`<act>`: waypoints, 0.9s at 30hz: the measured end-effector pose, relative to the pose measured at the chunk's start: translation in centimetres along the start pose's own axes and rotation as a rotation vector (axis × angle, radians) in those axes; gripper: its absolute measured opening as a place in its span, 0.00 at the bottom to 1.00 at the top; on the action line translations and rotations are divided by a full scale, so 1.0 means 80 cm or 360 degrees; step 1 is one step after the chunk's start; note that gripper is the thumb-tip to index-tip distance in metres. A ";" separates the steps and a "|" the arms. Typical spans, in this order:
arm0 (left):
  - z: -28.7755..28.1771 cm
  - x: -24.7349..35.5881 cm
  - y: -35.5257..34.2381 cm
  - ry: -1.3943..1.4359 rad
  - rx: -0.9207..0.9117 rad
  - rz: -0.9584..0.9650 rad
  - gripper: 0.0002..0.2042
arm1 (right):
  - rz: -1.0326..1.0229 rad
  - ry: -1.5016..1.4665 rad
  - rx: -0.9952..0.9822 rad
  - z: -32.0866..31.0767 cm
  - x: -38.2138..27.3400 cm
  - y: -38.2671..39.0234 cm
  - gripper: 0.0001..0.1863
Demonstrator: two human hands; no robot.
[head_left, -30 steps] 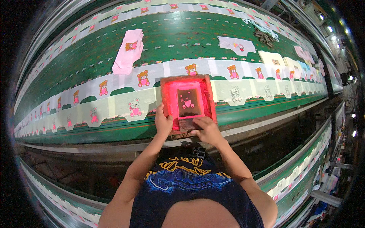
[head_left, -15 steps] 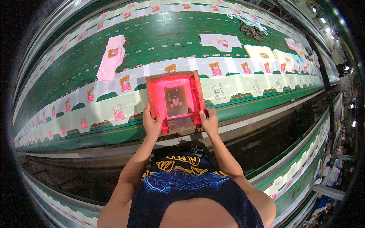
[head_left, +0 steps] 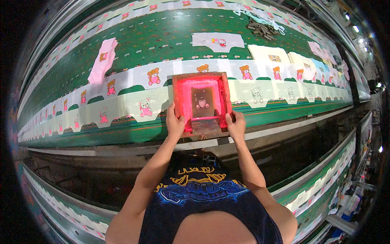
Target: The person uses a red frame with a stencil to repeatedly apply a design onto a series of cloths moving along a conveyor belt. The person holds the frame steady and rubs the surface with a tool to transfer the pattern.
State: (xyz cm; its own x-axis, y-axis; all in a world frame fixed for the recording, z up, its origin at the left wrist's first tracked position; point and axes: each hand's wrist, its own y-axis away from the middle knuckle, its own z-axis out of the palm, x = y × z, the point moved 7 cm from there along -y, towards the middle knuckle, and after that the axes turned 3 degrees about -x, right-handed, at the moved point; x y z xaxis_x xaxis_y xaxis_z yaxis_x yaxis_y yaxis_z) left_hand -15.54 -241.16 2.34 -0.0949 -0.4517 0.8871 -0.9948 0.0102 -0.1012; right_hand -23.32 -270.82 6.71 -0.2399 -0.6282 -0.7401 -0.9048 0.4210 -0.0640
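1. Right now, our hands are apart, clamped on opposite sides of the wooden frame (head_left: 199, 76): the left hand (head_left: 175, 123) by its near left corner, the right hand (head_left: 236, 125) by its near right.
2. Our frame sits over the pale green cloth (head_left: 128, 106) at the front of the green counter (head_left: 260, 116), its far bar overlapping the white cloth (head_left: 178, 67); we cannot tell whether it lies flat or slightly raised.
3. If one hand pulls harder, the frame could twist and leave the heart in its mesh (head_left: 203, 95) crooked over the cloth (the frame hides what lies beneath).
4. Pink paint (head_left: 222, 97) coats the inner walls, so a tilt might let it run, and our nearby thumbs could carry smudges.
5. Inside the near end lies a brown block (head_left: 206, 127), held by neither hand; a jolt could slide it onto the mesh.
6. Dragging the frame leftward might smear the printed bear (head_left: 145, 107) beside us, if its pink is wet.
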 end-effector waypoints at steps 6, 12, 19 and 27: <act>0.009 0.004 -0.002 -0.0120 -0.0020 -0.0040 0.32 | 0.0104 -0.0104 -0.0135 -0.005 0.012 -0.008 0.21; 0.015 0.002 -0.003 -0.0111 -0.0027 -0.0100 0.32 | 0.0052 -0.0148 -0.0164 -0.010 0.024 -0.009 0.23; 0.014 0.002 -0.003 -0.0250 -0.0028 -0.0080 0.30 | -0.0549 0.0034 -0.0294 -0.026 -0.070 0.022 0.23; 0.017 0.019 -0.003 -0.0330 -0.0032 -0.0015 0.30 | -0.0981 0.0318 -0.0663 0.022 -0.119 0.029 0.20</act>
State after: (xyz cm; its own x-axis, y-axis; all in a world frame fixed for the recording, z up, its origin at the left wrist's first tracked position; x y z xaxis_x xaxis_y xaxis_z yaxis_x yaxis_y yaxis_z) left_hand -15.37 -243.08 3.09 -0.0783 -0.6260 0.7759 -0.9963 0.0220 -0.0827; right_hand -22.51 -262.68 12.43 0.3272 -0.7921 -0.5153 -0.9439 -0.2996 -0.1388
